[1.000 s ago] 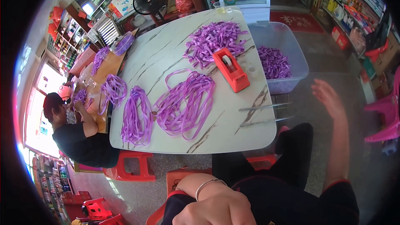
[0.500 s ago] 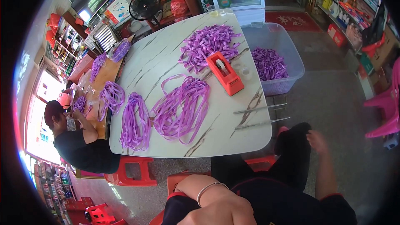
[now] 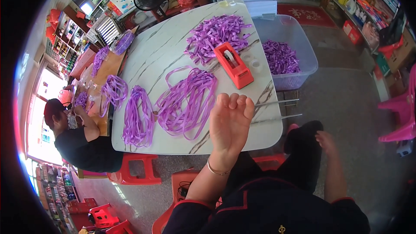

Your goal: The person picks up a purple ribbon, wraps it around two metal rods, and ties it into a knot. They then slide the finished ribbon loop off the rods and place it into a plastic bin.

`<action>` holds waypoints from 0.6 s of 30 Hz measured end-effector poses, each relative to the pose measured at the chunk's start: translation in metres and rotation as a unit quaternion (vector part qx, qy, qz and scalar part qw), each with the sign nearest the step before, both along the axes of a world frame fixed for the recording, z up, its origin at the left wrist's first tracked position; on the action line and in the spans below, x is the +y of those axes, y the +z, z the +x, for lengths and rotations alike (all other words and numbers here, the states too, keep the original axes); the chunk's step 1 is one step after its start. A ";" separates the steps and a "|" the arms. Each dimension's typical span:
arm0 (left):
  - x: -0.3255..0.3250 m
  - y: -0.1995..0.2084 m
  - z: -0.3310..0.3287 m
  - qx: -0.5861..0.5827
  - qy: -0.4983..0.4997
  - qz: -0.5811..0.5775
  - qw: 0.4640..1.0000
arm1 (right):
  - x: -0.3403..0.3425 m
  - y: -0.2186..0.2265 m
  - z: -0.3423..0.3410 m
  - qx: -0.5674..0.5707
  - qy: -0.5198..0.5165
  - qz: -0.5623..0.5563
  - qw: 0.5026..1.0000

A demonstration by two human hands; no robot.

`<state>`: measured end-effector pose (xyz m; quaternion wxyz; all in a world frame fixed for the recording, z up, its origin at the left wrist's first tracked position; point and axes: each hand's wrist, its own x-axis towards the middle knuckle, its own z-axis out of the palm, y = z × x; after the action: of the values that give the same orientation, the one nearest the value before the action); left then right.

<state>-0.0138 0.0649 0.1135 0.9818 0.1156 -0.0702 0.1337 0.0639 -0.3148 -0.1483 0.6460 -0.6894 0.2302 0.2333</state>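
Observation:
My left hand [image 3: 232, 123] is raised over the table's front edge, palm toward me and fingers partly curled, with nothing in the palm. A metal bangle circles that wrist. My right hand [image 3: 327, 142] hangs beside my right knee, empty, its fingers loosely bent and slightly apart. Two loose bundles of purple ribbon, a wide one [image 3: 186, 104] and a narrower one [image 3: 138, 121], lie left of my left hand. Farther back, a heap of short purple ribbon pieces [image 3: 216, 37] sits behind a red tape dispenser [image 3: 234, 66]. Two thin metal rods [image 3: 284, 102] stick out past the table's right edge.
A clear plastic bin [image 3: 307, 71] of purple pieces stands right of the marble-patterned table [image 3: 143, 69]. At the left, another person [image 3: 82, 141] sits at a wooden table with more ribbon. Red stools [image 3: 138, 169] are nearby, and a pink chair [image 3: 401, 117] is far right.
My left hand has swung up and forward from near my body to above the table edge. My right hand stays beside the knee. The view has tilted slightly.

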 end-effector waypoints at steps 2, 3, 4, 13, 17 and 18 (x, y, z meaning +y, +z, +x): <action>0.000 -0.006 0.001 0.032 -0.006 -0.017 0.999 | 0.000 -0.002 0.000 -0.005 0.002 0.001 1.000; 0.001 -0.009 0.002 0.032 -0.011 -0.009 0.999 | 0.000 -0.003 -0.001 -0.012 0.003 0.001 1.000; 0.001 -0.011 0.003 0.032 -0.016 -0.001 0.999 | -0.002 -0.005 -0.001 -0.011 0.002 0.001 1.000; -0.011 -0.012 -0.002 0.083 0.045 0.178 0.980 | -0.001 -0.005 -0.003 -0.018 0.011 -0.009 1.000; -0.022 0.027 -0.024 -0.064 0.177 0.417 0.889 | -0.002 -0.013 -0.003 -0.034 0.001 -0.007 0.999; -0.027 0.039 -0.033 -0.136 0.202 0.387 0.889 | -0.001 -0.016 -0.002 -0.040 0.002 -0.010 0.999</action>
<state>-0.0464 0.0377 0.1528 0.7917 0.4786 -0.2246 0.3060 0.0614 -0.3158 -0.1641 0.6468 -0.7053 0.2052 0.2050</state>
